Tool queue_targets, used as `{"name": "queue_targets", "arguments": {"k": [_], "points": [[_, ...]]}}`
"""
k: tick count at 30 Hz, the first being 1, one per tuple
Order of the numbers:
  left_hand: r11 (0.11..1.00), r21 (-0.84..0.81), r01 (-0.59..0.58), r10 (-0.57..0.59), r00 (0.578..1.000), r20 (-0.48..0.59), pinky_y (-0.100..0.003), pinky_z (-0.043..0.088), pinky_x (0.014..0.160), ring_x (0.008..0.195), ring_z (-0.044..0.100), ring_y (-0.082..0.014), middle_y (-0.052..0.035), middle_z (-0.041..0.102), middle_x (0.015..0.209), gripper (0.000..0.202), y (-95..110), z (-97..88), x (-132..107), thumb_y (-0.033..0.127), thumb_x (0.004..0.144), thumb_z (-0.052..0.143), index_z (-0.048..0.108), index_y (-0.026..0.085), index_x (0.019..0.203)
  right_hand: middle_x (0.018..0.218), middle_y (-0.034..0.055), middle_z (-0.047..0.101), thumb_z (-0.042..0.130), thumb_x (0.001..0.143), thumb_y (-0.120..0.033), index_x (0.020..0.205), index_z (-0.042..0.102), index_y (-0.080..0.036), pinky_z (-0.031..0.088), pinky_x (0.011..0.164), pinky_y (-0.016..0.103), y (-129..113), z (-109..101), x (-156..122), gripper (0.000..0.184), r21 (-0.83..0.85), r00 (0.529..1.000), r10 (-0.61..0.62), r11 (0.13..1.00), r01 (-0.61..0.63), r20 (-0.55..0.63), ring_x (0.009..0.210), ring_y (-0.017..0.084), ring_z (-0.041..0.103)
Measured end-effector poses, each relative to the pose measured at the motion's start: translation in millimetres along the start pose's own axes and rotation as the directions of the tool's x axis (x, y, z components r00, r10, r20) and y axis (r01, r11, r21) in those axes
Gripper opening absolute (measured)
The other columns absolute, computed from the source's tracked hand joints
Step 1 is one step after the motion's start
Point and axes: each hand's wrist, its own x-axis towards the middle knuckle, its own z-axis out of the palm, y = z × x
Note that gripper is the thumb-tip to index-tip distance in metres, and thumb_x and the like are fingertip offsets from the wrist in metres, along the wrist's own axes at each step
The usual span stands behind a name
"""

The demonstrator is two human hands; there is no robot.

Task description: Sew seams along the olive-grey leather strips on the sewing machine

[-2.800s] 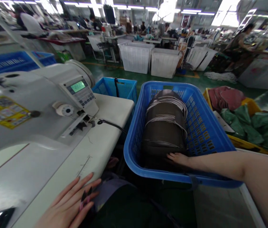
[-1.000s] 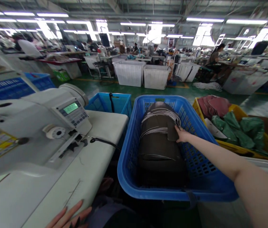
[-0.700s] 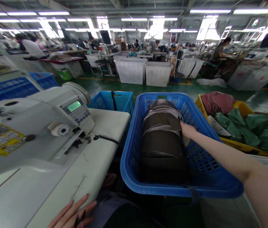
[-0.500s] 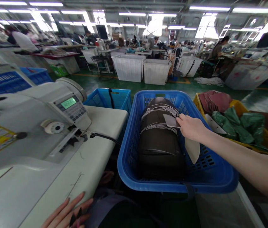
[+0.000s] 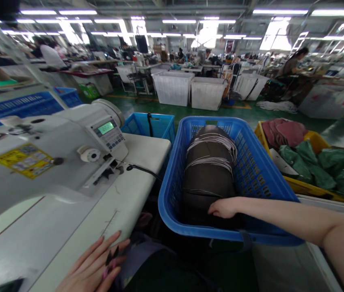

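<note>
Sewing machine [image 5: 53, 154]: far left, small screen lit, standing on the pale table [image 5: 141, 150].
Left hand [image 5: 91, 263]: mine, laid on the table's near edge, fingers straight and slightly apart; not gripping the table.
Snips [image 5: 109, 257]: black blades, pink handle, tucked among my left fingers.
Light-blue crate [image 5: 166, 129]: behind the table end, black strap over its rim.
Blue basket [image 5: 196, 231]: right of the table, holds the stack.
Stack [image 5: 208, 174]: dark flat pieces with pale edges, in bundles, bowed up along the basket's left part.
Handling: whole stack probably heavy; 1 piece likely light, thin, bendy but springy. Faces look smooth, so may slide on each other. Not fragile, I'd guess; could crease.
Where to hold: a pale edge, thumb on 1 face, fingers on the other; fan edges first so 2 don't come together.
Right hand [image 5: 225, 207]: mine, inside the basket at the stack's near end, fingers curled in; can't tell if I've pinched a piece, too dark.
Yellow bin [image 5: 306, 186]: far right, red cloth [image 5: 284, 132] and green cloth [image 5: 312, 162] in it.
</note>
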Motion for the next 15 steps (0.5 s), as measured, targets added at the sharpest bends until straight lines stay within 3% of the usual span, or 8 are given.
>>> {"name": "queue_targets", "arguments": {"k": [2,4,6,8,9,12,15], "points": [[1.000,-0.015,-0.002,0.002,1.000,0.013,-0.038,0.033,0.115,0.134,0.043,-0.0228,0.0030,0.046,0.145,0.038,0.9,-1.6,1.1,0.046,0.088,0.058,0.061,0.032,0.123,0.107,0.0065,0.071,0.053,0.087,-0.021,0.110,0.070,-0.020,0.049,0.087,0.030,11.3,3.5,1.0,0.029,-0.067,0.992,0.075,0.994,-0.081,-0.098,0.097,0.020,0.066],[1.000,-0.009,0.000,0.001,0.999,0.053,-0.038,0.031,0.115,0.135,0.041,-0.0228,0.0027,0.047,0.145,0.035,3.3,-7.1,3.9,0.045,0.088,0.059,0.064,0.031,0.120,0.123,0.0137,0.063,0.049,0.091,-0.029,0.127,0.059,-0.018,0.044,0.096,0.041,20.6,0.2,4.9,0.039,-0.127,0.962,0.133,0.978,-0.167,-0.239,0.110,0.026,0.060],[1.000,0.003,-0.005,0.005,0.996,0.089,-0.037,0.031,0.115,0.136,0.040,-0.0228,0.0027,0.046,0.145,0.033,6.0,-13.2,6.8,0.044,0.088,0.061,0.065,0.030,0.118,0.144,0.0214,0.043,0.056,0.087,-0.040,0.144,0.039,-0.015,0.030,0.106,0.052,29.9,-6.3,11.1,0.064,-0.186,0.922,0.149,0.956,-0.227,-0.357,0.131,0.034,0.041],[1.000,0.005,-0.009,0.009,0.995,0.102,-0.036,0.032,0.115,0.136,0.039,-0.0225,0.0030,0.046,0.145,0.033,7.3,-16.3,8.4,0.043,0.088,0.061,0.065,0.031,0.117,0.155,0.0206,0.022,0.071,0.074,-0.045,0.151,0.025,-0.019,0.017,0.111,0.056,40.3,-12.2,16.8,0.093,-0.248,0.905,0.128,0.938,-0.243,-0.406,0.141,0.037,0.021],[1.000,-0.001,-0.010,0.010,0.996,0.094,-0.036,0.032,0.115,0.136,0.039,-0.0224,0.0031,0.047,0.144,0.033,7.3,-16.0,8.4,0.043,0.088,0.061,0.065,0.031,0.118,0.157,0.0183,0.016,0.075,0.070,-0.043,0.151,0.024,-0.023,0.015,0.112,0.055,46.0,-14.5,18.5,0.098,-0.277,0.905,0.117,0.929,-0.245,-0.409,0.143,0.037,0.016],[1.000,-0.019,-0.012,0.012,0.999,0.036,-0.037,0.031,0.115,0.136,0.040,-0.0223,0.0023,0.051,0.142,0.034,5.0,-10.0,6.5,0.046,0.089,0.058,0.066,0.029,0.117,0.158,0.0167,0.017,0.068,0.076,-0.036,0.150,0.026,-0.025,0.022,0.110,0.053,64.9,-19.7,17.1,0.086,-0.326,0.904,0.128,0.905,-0.275,-0.408,0.141,0.035,0.023],[0.999,-0.039,-0.010,0.011,1.000,0.013,-0.039,0.030,0.116,0.134,0.042,-0.0226,0.0015,0.053,0.139,0.033,2.2,-3.4,4.4,0.047,0.089,0.056,0.067,0.029,0.114,0.156,0.0194,0.021,0.061,0.081,-0.042,0.151,0.024,-0.023,0.033,0.103,0.050,80.3,-25.5,10.5,0.082,-0.327,0.898,0.167,0.892,-0.313,-0.407,0.137,0.037,0.032]]}}
